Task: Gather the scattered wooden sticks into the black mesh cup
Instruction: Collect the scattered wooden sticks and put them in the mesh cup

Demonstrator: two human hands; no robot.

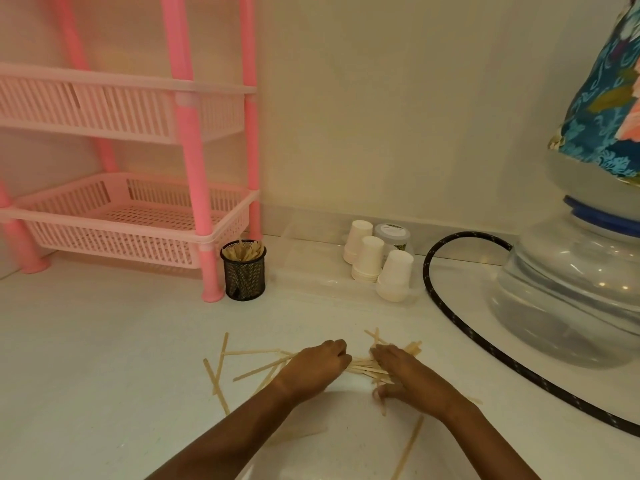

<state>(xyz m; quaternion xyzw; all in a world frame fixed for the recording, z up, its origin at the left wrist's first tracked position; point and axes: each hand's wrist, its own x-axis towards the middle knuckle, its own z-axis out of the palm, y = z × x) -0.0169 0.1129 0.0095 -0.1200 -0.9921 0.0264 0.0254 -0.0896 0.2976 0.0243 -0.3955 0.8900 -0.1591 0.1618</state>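
Pale wooden sticks (249, 371) lie scattered on the white counter near its front edge. My left hand (313, 367) and my right hand (401, 374) rest palm-down on the pile, facing each other, with a bunch of sticks (362, 366) lying between them. Fingers of both hands curl over the sticks; a firm grip cannot be made out. The black mesh cup (244, 271) stands farther back to the left, upright, with several sticks inside it. One loose stick (410, 445) lies near my right forearm.
A pink plastic rack (131, 220) stands at the back left, one leg touching the cup. A clear tray with white paper cups (394, 275) sits behind the pile. A black hose (450, 317) curves around a large water bottle (568, 299) on the right.
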